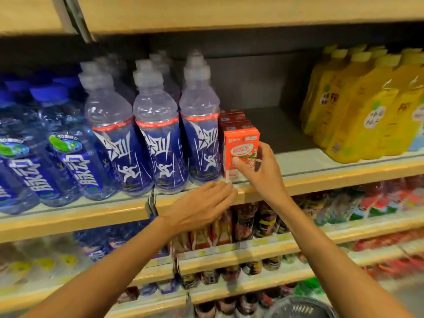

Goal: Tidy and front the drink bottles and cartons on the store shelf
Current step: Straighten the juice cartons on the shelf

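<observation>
- The right hand (259,171), just right of the frame's centre, holds the red carton (241,143). Its thumb lies on the front face and the other fingers curl round the right side.
- The red carton stands upright at the front edge of the shelf (332,177), close against the nearest blue-label bottle on its left. More red cartons (231,119) line up behind it.
- The left hand (202,203), in the centre of the frame below the carton, is palm down with its fingers straight and close together, holding nothing. Its fingertips reach the shelf's front lip just under the carton's foot, but I cannot tell whether they press on it.
- Blue-label bottles (158,145) with clear caps stand in three rows left of the carton, the front ones at the shelf edge.
- Blue-capped bottles (68,154) fill the left of the frame on the same shelf.
- Yellow bottles (358,106) stand at the upper right, well apart from the carton.
- The lower shelves (252,253), in the bottom half of the frame, hold packs and cans that are too blurred to tell apart.
</observation>
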{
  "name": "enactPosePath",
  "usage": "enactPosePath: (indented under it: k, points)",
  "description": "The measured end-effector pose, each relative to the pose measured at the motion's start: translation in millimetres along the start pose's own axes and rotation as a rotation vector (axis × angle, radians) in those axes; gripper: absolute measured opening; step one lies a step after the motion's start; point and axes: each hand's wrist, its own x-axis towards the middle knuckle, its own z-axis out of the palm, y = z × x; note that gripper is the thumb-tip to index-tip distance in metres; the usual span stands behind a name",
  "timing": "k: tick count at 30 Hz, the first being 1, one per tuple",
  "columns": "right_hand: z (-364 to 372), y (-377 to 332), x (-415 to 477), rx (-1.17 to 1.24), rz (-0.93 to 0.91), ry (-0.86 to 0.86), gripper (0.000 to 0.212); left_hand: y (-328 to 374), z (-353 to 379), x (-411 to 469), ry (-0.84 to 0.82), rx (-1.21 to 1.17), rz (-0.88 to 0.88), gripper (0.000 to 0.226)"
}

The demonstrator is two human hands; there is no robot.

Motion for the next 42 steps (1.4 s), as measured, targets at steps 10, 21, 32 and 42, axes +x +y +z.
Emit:
enactPosePath:
  k: [10,21,32,42]
  points:
    - [-1.8,-2.7,3.8,0.018,0.038,-0.036,0.043,-2.9,3.1,-10.6,0.070,0.143,0.094,0.039]
    - [-24.0,-15.9,-7.1,0.173,0.051,-0.074,0.038,8.7,-18.5,3.6,0.002,-0.043,-0.089,0.038]
    - [-36.1,-60.8,-46.1,0.395,0.090,-0.128,0.059,6.9,-107.8,48.5,0.475,-1.198,-1.084,0.049]
    - [-6.8,-80.2,-72.7,0.529,0.099,-0.219,0.053,13.7,-117.8,58.9,0.607,-1.364,-1.174,0.036]
